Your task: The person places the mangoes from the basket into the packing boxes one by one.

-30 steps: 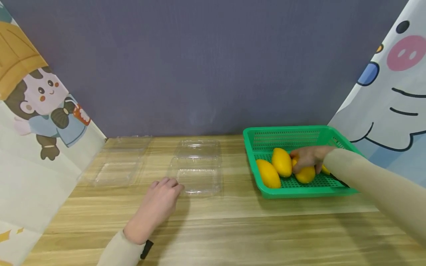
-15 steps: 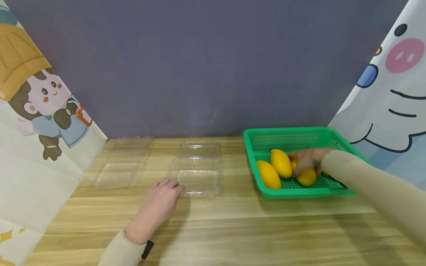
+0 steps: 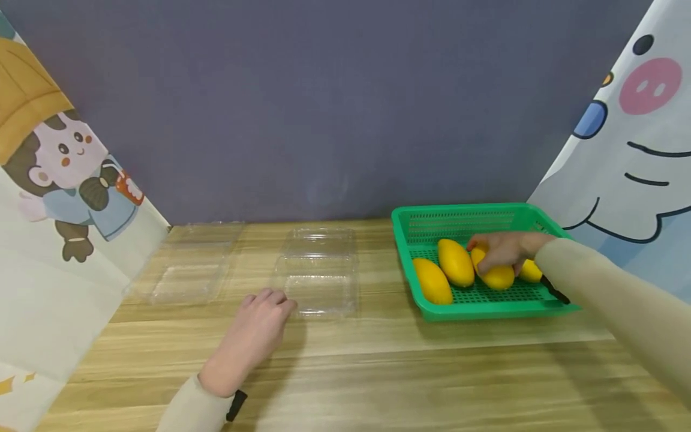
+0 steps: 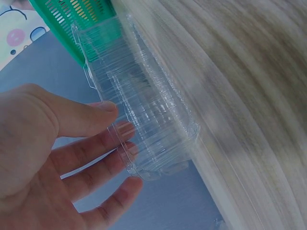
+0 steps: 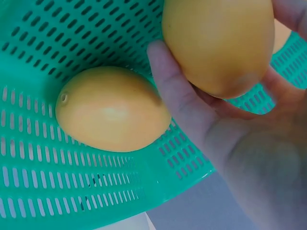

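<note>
My left hand [image 3: 258, 327] is at the near left corner of a clear plastic clamshell box [image 3: 320, 291] with its lid laid back. The left wrist view shows the thumb on one side of the box's rim [image 4: 108, 115] and fingertips behind the clear plastic, pinching it. My right hand [image 3: 504, 249] is inside the green basket [image 3: 486, 309], gripping a yellow mango [image 3: 498, 277] between thumb and fingers. Up close, the held mango [image 5: 218, 45] sits between spread fingers, and another mango [image 5: 112, 110] lies by the slotted wall.
Two mangoes [image 3: 455, 263] lie left of the right hand in the basket, and one more mango [image 3: 531, 272] partly shows to its right. A second clear clamshell box [image 3: 189, 276] stands at the left of the wooden table [image 3: 378, 384]. A dark panel [image 3: 335, 108] rises behind.
The gripped mango has turned and shifted slightly up in the basket, and the mango at its right shows more. My left hand stays in place on the box.
</note>
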Tool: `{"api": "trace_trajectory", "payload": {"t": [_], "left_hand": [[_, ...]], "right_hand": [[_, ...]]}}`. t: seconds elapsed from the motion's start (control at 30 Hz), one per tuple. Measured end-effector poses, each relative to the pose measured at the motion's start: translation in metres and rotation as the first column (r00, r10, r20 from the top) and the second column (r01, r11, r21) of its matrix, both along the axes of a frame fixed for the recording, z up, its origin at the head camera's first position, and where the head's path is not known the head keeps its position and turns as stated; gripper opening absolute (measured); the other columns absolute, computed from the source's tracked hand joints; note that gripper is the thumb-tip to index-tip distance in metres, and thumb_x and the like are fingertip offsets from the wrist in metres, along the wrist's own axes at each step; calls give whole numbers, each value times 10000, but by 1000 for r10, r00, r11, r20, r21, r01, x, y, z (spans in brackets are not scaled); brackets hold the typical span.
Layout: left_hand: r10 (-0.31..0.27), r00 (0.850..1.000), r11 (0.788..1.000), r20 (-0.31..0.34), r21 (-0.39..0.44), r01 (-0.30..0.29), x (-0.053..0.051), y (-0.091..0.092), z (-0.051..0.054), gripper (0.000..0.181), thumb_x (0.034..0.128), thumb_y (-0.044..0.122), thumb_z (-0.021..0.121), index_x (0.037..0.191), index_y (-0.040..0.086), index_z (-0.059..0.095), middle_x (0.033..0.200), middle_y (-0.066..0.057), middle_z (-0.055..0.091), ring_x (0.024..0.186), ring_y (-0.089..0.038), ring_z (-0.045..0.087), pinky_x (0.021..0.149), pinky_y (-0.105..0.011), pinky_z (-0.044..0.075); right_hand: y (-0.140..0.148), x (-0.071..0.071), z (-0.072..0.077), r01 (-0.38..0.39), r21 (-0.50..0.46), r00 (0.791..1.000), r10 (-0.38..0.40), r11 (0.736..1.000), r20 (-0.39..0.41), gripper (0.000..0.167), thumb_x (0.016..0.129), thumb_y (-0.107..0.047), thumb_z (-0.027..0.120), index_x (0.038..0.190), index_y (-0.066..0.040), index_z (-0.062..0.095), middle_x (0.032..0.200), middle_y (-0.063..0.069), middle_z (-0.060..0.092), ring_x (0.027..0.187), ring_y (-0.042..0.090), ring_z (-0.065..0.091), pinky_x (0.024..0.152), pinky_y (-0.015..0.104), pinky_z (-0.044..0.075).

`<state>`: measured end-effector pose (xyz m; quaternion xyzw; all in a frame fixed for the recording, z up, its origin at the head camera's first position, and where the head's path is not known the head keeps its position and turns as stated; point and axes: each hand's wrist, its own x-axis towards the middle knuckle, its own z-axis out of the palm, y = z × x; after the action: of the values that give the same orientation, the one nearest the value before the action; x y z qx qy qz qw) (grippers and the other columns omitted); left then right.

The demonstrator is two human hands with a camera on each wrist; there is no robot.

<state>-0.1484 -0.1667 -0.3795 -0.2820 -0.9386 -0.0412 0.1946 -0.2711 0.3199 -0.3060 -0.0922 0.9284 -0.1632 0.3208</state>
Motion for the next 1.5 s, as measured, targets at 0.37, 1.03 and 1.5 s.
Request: {"api": "trace_trajectory", "payload": {"t": [0.37,1.03,1.5], "left_hand": [[-5,1000,1000,-20,6,5,1,-3,-1,253,777,-106,733,966,60,762,922,-80,713,840,-261,644,720,-442,585],[-1,1000,1000,12,6,1,6,0,-1,228,800,-26,784,1002,79,762,953,-62,718,892,-257,648,750,-435,583],[-32,999,999,14,-7,32,11,14,2,187,826,33,800,1002,86,765,962,-46,727,898,-241,656,744,-424,584]], "right_hand": [[4,6,10,36,-141,999,-39,989,-20,750,882,-279,697,1499,-69,327,1167,186,511,749,219,553,610,383,553],[-4,35,27,-23,-216,968,-32,976,-249,652,918,-343,683,1491,-202,405,1394,132,513,1145,308,515,915,464,461],[-12,49,35,-33,-314,940,-78,949,-333,577,957,-351,682,1471,-287,428,1521,88,409,1192,304,513,950,475,441]]}}
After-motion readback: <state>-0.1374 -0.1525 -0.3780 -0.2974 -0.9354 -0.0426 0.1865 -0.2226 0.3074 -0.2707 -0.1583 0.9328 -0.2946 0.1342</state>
